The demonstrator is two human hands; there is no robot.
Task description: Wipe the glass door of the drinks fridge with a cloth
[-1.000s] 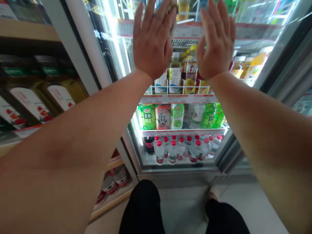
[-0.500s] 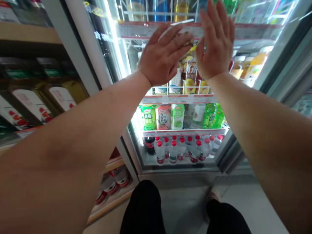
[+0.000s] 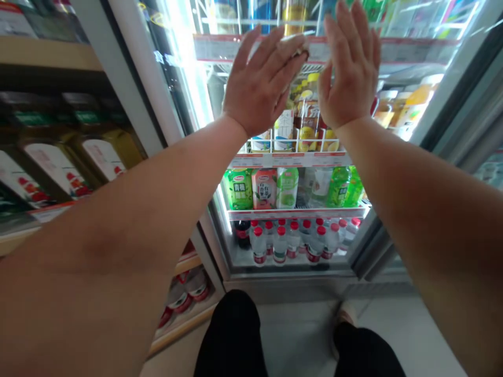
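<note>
Both my hands are raised, backs toward me, in front of a lit drinks cooler. My left hand (image 3: 259,89) is flat with its fingers stretched and tilted to the right, at the height of the upper price rail (image 3: 412,50). Something small and pale (image 3: 297,48) shows at its fingertips; I cannot make out what it is. My right hand (image 3: 348,78) is upright beside it, fingers straight and together, holding nothing. Behind the hands stand tea and juice bottles (image 3: 306,120).
Lower shelves hold green tea bottles (image 3: 239,188) and red-capped water bottles (image 3: 279,243). The cooler's glass door (image 3: 463,94) stands at the right. A wooden shelf with large oil bottles (image 3: 102,152) is at the left. My legs (image 3: 231,335) are on the tiled floor.
My left hand has dropped from upright and leaned to the right toward my right hand, then risen slightly. My right hand has stayed nearly still.
</note>
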